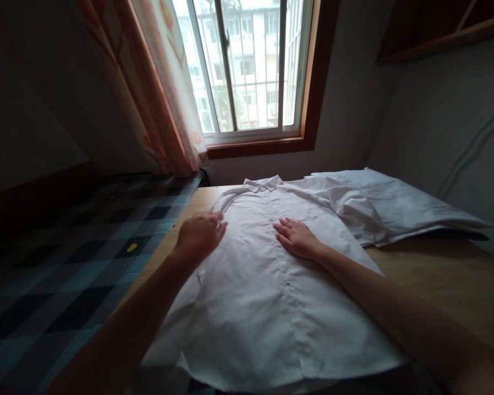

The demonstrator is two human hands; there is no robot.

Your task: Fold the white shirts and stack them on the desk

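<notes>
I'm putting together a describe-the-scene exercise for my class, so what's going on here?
A person has a white shirt spread on a wooden table, its collar toward the window. The right hand lies flat on the shirt's front, by the button strip. The left hand is curled at the shirt's left side; whether it has a grip on the fabric isn't clear. More white cloth lies on the table to the right.

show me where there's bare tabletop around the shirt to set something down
Widest: the wooden tabletop at right, between the right forearm and the white fabric pile. There's a narrow strip at left, between the shirt and checked bedding, partly crossed by the left forearm. Crowded: the middle, where the shirt lies under the right hand.
</notes>
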